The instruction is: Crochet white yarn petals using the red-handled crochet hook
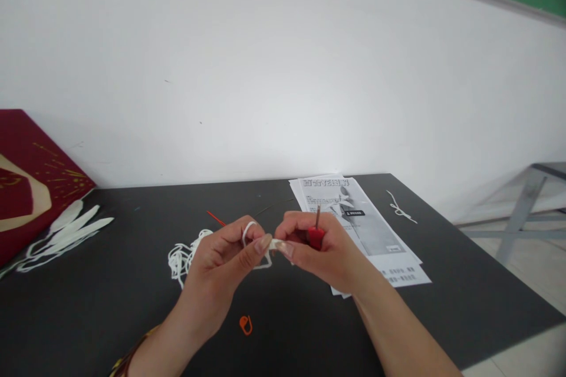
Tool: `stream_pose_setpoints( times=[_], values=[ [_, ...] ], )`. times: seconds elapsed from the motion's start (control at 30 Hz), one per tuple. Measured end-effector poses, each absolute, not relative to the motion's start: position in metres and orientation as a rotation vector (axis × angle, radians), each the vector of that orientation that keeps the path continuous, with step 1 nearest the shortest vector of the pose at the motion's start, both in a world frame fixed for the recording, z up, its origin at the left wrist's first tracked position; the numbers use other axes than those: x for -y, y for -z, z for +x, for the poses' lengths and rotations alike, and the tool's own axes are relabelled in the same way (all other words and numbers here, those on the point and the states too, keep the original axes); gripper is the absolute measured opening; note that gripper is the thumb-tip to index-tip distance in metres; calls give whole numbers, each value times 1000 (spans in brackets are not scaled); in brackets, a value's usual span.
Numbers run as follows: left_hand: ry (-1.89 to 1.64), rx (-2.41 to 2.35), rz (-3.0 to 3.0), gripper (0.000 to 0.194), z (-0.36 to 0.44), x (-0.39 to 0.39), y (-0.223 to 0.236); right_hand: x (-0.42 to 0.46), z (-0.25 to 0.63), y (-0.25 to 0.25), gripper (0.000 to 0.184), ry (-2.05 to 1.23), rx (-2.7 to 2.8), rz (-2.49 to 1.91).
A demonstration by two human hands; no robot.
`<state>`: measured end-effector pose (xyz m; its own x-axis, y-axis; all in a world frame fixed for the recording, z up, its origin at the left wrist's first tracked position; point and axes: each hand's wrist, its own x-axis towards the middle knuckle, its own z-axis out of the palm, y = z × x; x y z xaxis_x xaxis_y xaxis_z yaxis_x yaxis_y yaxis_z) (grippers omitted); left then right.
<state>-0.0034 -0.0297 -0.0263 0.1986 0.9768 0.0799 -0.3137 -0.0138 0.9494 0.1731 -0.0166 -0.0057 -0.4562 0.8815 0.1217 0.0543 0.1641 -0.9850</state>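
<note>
Between my two hands is a small piece of white yarn work (275,244), which looks crocheted. My left hand (225,265) is closed, pinching its left end between thumb and finger, and a strand of white yarn (248,228) loops over the fingers. My right hand (318,253) is closed too: its thumb and finger pinch the right end, while a red-handled crochet hook (315,237) is tucked in the same hand, metal shaft pointing up. The hook's tip is too small to make out. Beside my left hand lies a loose heap of white yarn (180,259), partly hidden by it.
An orange stitch marker (246,325) lies in front on the black table (283,347). Behind my hands are a thin red stick (215,218) and printed sheets (375,230). White leaf-shaped pieces (71,232) lie left by a dark red bag (48,171); a knotted yarn scrap (400,211) lies right.
</note>
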Motion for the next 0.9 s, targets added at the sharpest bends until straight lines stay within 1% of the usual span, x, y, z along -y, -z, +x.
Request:
stream_pose_setpoints(
  times=[0.2, 0.63, 0.73, 0.9],
  values=[
    [-1176, -752, 1007, 26, -5, 30, 25, 17, 171, 5, 20, -1385, 1662, -819],
    [-1123, -665, 921, 24, -7, 29, 26, 17, 170, 5, 15, -1372, 1649, -663],
    [-1129, -676, 1003, 24, -8, 29, 26, 17, 171, 4, 16, -1389, 1644, -675],
    [-1146, -727, 1115, 19, -9, 29, 26, 16, 173, 4, 18, -1385, 1667, -761]
  ],
)
